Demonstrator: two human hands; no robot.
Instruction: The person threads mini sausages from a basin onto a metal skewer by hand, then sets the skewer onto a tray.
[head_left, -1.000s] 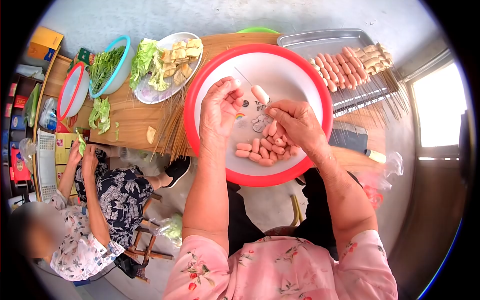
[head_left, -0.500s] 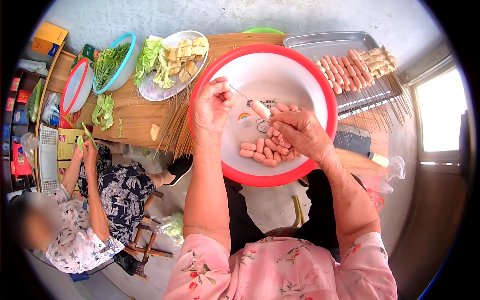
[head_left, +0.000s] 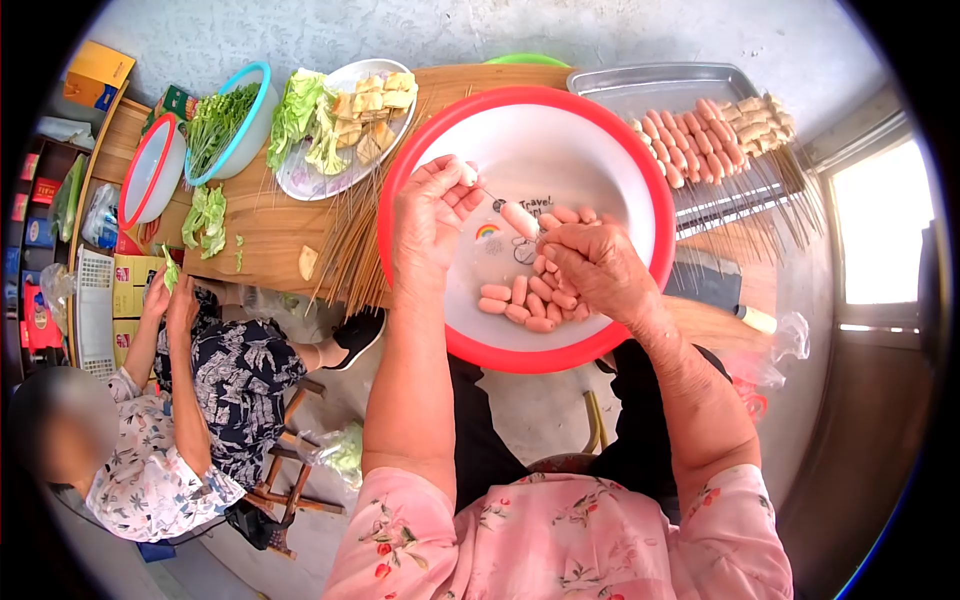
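My right hand [head_left: 605, 268] is closed on a thin skewer [head_left: 489, 194], which points up and left over the basin. One small pink sausage [head_left: 517, 219] is threaded on it, just beyond my right fingers. At the skewer's tip my left hand [head_left: 435, 210] pinches a pale pink piece [head_left: 468, 175] that looks like another sausage, mostly covered by the fingers. Below my hands a pile of loose sausages [head_left: 540, 300] lies in the large white basin [head_left: 540, 352] with a red rim. My right hand partly hides the pile.
Bare skewers [head_left: 350, 245] lie left of the basin. A plate [head_left: 300, 185] holds lettuce and tofu-like pieces. At right, a metal tray [head_left: 640, 85] stands behind filled skewers [head_left: 700, 140]; a knife [head_left: 755, 318] lies nearby. Another person [head_left: 180, 400] sits left, handling greens.
My left fingers have shifted slightly right and down along the skewer, and the pale piece shows more at their tips. My right hand has barely moved. The other person's hands have lowered slightly.
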